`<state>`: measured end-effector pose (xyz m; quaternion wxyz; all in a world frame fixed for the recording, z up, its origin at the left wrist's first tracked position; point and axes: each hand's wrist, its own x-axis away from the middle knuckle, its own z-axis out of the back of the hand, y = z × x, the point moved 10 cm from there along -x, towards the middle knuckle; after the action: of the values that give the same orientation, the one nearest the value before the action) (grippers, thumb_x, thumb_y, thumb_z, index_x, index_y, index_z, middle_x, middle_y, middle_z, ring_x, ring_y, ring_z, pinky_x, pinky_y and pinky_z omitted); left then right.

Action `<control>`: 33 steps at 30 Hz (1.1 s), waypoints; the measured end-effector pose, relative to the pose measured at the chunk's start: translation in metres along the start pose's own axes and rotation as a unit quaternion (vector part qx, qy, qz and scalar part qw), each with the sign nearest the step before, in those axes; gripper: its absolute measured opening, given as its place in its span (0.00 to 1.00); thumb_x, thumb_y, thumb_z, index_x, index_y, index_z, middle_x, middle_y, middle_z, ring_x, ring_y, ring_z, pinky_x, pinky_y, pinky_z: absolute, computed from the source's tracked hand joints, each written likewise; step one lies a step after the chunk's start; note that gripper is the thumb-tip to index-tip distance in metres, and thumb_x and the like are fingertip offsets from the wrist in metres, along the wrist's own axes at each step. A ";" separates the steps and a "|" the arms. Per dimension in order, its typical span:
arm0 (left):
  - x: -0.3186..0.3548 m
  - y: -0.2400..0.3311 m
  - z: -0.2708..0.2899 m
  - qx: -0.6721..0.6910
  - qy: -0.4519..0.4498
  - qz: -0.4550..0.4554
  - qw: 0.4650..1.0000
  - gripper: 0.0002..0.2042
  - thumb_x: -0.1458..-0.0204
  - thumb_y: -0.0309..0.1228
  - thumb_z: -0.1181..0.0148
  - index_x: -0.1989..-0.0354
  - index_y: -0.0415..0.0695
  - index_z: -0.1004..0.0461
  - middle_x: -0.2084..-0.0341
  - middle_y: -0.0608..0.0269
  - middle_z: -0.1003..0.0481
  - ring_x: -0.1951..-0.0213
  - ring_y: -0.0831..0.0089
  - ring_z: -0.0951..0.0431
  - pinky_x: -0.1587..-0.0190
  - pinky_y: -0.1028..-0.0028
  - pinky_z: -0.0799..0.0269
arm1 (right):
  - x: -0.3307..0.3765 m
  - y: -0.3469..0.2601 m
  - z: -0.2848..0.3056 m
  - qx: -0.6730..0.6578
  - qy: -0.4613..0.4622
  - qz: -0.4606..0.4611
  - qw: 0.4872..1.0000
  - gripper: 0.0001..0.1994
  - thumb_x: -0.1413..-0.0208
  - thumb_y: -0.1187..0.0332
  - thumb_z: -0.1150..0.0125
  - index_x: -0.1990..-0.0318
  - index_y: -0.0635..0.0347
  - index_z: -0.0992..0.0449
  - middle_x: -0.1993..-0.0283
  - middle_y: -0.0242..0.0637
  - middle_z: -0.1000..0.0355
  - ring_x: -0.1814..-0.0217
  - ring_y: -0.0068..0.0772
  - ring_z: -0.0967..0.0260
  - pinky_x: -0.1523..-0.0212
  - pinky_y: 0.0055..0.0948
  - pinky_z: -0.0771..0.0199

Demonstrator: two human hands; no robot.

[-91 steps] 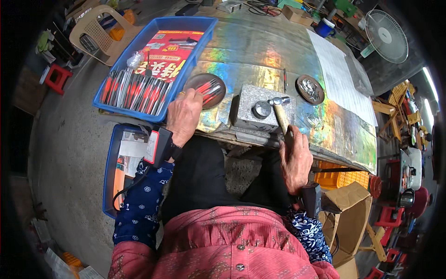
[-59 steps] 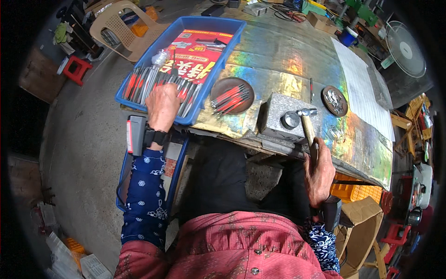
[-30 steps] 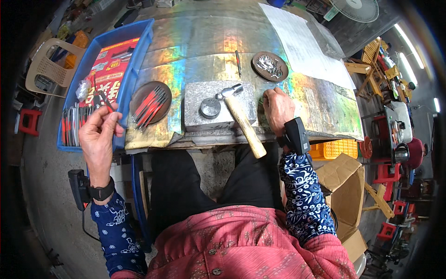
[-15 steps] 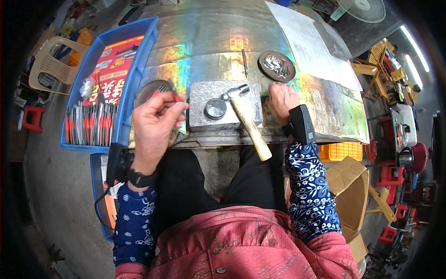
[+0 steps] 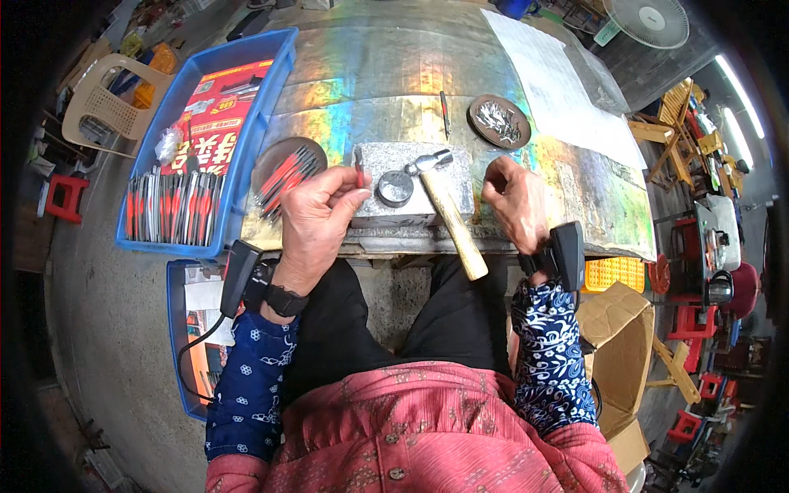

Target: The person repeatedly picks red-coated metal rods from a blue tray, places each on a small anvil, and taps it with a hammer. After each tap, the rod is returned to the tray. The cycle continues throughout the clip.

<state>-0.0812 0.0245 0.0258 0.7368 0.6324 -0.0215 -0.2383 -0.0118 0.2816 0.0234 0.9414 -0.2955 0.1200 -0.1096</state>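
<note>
My left hand (image 5: 316, 218) pinches a slim red-and-dark stick-like piece (image 5: 359, 170), held upright by the near left corner of a grey metal block (image 5: 376, 153). On the block sit a round, shallow dark cup (image 5: 394, 191) and a small hammer (image 5: 448, 215), its wooden handle sticking out over the table's near edge. Right of the block, my right hand (image 5: 522, 209) has thumb and forefinger pressed together; what they hold, if anything, I cannot make out. A round brown dish (image 5: 265, 164) of red-and-black slim pieces (image 5: 288, 179) lies beside my left hand.
Small silvery metal bits (image 5: 500, 115) fill a brown dish at the right. A blue tray (image 5: 283, 62) holds a row of similar red-and-black pieces (image 5: 174, 209). Far off are a slim dark stick (image 5: 445, 111), a white sheet (image 5: 546, 82) and a fan (image 5: 649, 20).
My left hand has moved right from above the left dish to the block with the slim piece. My right hand has come back slightly from near the metal-bits dish.
</note>
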 end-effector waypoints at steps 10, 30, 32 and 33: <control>0.010 -0.007 -0.008 0.183 -0.017 0.082 0.979 0.07 0.46 0.22 0.39 0.60 0.35 0.24 0.71 0.59 0.20 0.71 0.79 0.21 0.72 0.83 0.27 | 0.043 -0.056 0.010 -0.231 0.026 0.019 0.972 0.02 0.46 0.81 0.43 0.67 0.64 0.26 0.75 0.23 0.32 0.72 0.11 0.36 0.70 0.14 0.36; 0.046 0.008 -0.036 0.457 -0.040 0.169 0.872 0.09 0.41 0.25 0.43 0.55 0.36 0.29 0.65 0.53 0.22 0.66 0.70 0.19 0.68 0.75 0.19 | 0.083 -0.117 -0.015 -0.410 0.019 0.048 0.910 0.08 0.48 0.84 0.44 0.61 0.65 0.27 0.69 0.32 0.30 0.69 0.16 0.33 0.66 0.19 0.30; 0.047 0.008 -0.036 0.458 -0.038 0.169 0.872 0.09 0.41 0.25 0.43 0.55 0.36 0.29 0.64 0.53 0.22 0.66 0.70 0.19 0.68 0.74 0.19 | 0.083 -0.118 -0.015 -0.414 0.022 0.054 0.908 0.08 0.48 0.84 0.44 0.61 0.64 0.28 0.70 0.31 0.31 0.69 0.16 0.33 0.67 0.19 0.31; 0.048 0.008 -0.035 0.461 -0.038 0.165 0.871 0.09 0.41 0.25 0.43 0.55 0.36 0.29 0.64 0.52 0.22 0.66 0.69 0.19 0.68 0.74 0.19 | 0.083 -0.119 -0.015 -0.416 0.024 0.059 0.907 0.08 0.48 0.85 0.44 0.61 0.64 0.29 0.70 0.31 0.31 0.69 0.16 0.33 0.67 0.19 0.31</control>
<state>-0.0245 0.0399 0.0136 0.3888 0.8779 -0.2611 -0.0998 0.0462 0.1550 0.0674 0.7346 -0.6502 0.1941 -0.0009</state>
